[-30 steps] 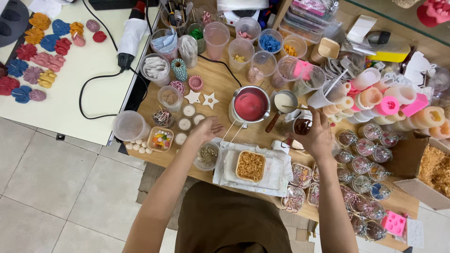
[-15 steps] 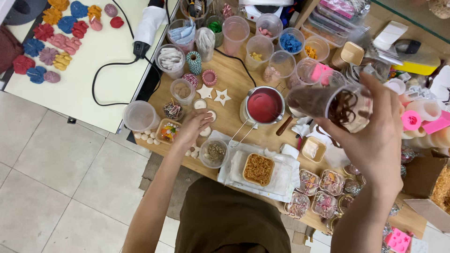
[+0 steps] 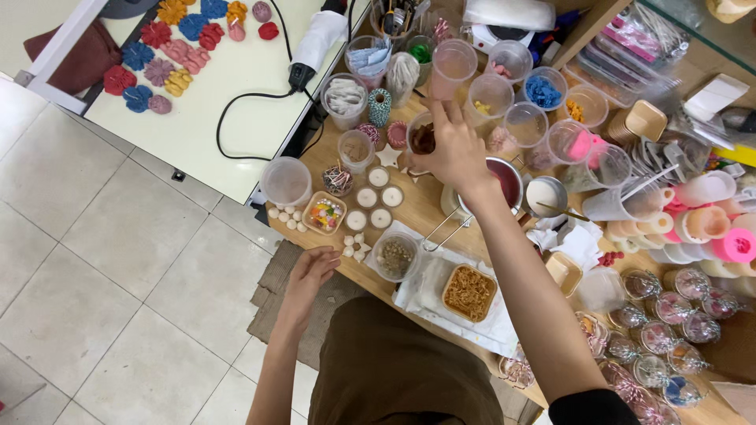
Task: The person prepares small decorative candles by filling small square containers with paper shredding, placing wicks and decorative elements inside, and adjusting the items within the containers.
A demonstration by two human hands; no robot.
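While half a second ago it hung high, the right hand (image 3: 450, 149) now grips a cup (image 3: 423, 138) of seemingly brown bits over the surface (image 3: 421, 206); the left hand (image 3: 309, 271), loosely open, has dropped off its edge.

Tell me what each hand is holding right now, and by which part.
The right hand holds a clear plastic cup of brown bits by its rim and side. The left hand holds nothing, off the table edge.

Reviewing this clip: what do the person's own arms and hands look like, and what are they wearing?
Both hands are bare: no gloves, and no rings, watch or bracelet that I can make out. The left hand and forearm are uncovered as far as the frame shows. The right hand and forearm are bare too, up to a black sleeve at the bottom edge. The person wears a dark olive-brown garment.
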